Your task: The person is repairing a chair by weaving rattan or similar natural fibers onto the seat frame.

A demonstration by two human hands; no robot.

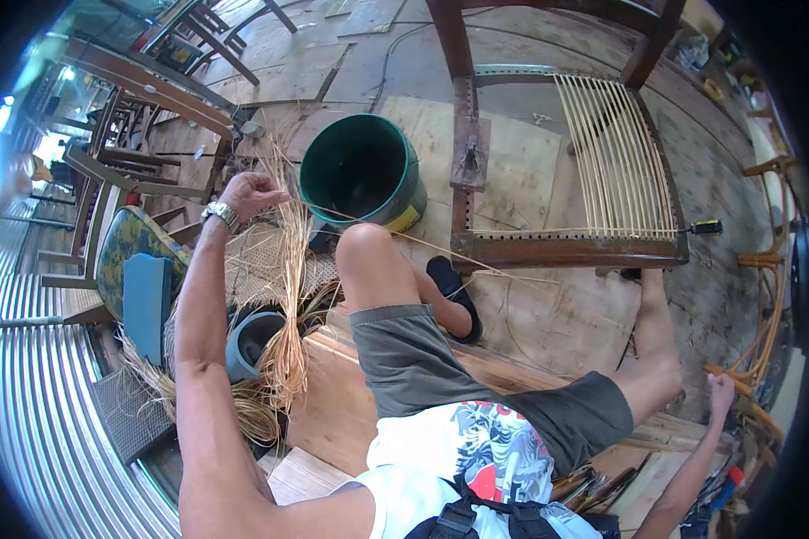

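Note:
My left hand [253, 194], a watch on its wrist, is closed in a pinch on a thin cane strand [431, 244]. The strand runs rightward over my knee toward the front of a wooden chair frame [566, 250]. Light cane strands [616, 153] are strung side by side across the right part of its seat opening; small holes line the rails. Below my left hand hangs a tied bundle of fine strands [289, 296]. My right hand [720, 392] is out at the far right, fingers closed; what it holds, if anything, cannot be made out.
A green bucket [403, 193] stands left of the chair. A screwdriver [706, 227] sticks out at the frame's right corner, and a small wooden block [470, 154] sits on its left rail. At left are a blue-grey pot [240, 352] and chairs; bent rattan pieces [768, 332] are at right.

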